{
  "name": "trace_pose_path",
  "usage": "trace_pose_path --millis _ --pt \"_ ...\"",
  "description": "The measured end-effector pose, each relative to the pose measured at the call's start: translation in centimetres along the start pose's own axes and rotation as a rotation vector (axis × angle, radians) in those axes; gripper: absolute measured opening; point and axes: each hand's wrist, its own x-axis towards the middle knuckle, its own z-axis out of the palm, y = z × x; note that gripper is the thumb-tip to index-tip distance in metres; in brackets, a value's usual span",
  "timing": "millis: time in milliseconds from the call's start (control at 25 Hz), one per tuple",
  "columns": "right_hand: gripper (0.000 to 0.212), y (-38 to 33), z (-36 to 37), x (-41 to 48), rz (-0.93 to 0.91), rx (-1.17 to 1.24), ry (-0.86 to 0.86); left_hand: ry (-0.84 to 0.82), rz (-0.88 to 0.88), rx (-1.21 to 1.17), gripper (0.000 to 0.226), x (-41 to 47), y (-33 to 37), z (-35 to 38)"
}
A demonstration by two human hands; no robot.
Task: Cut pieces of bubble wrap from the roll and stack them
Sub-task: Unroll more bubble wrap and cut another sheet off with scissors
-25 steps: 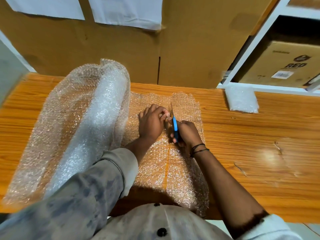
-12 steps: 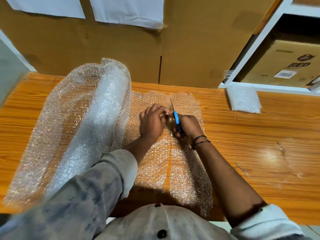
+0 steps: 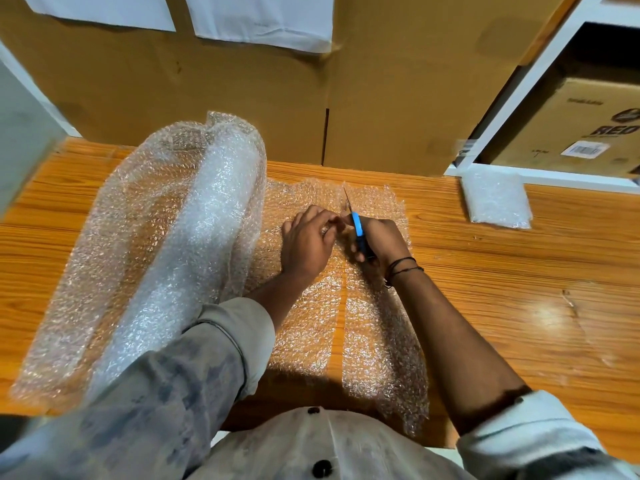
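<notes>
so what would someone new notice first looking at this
Probably the big, loosely unrolled roll of clear bubble wrap covering the left of the orange wooden table. Next, mid-table, the right hand works blue-handled scissors along a slit in the flat bubble wrap sheet, which the left hand pins down. A small stack of cut bubble wrap pieces sits far right.

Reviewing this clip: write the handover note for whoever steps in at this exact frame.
Right hand: shut on the blue-handled scissors, blades pointing away.
Left hand: pressing the bubble wrap sheet flat beside the blades.
Roll: left on the table.
Stack: far right.
Done: slit runs from the near edge up to the hands.
Left: cut the far stretch, then stack the piece.
</notes>
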Motion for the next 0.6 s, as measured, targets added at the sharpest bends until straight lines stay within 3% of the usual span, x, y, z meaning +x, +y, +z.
trace_pose_path --millis 120,240,320,600 --pt "0.034 -0.1 0.5 0.8 -0.004 -0.028 0.028 0.005 0.013 -0.001 0.018 0.0 -0.2 0.0" --pt "0.02 -0.6 0.4 1.7 -0.007 -0.116 0.067 0.021 0.018 -0.011 0.016 -0.1 -0.1 0.1" --pt "0.023 -0.7 0.2 2.1 -0.004 -0.134 0.086 0.027 0.023 -0.02 0.013 -0.1 -0.1 0.0" --pt "0.028 -1.5 0.7 3.8 0.032 -0.021 0.057 0.029 0.03 -0.033 0.011 -0.1 0.0 0.0"
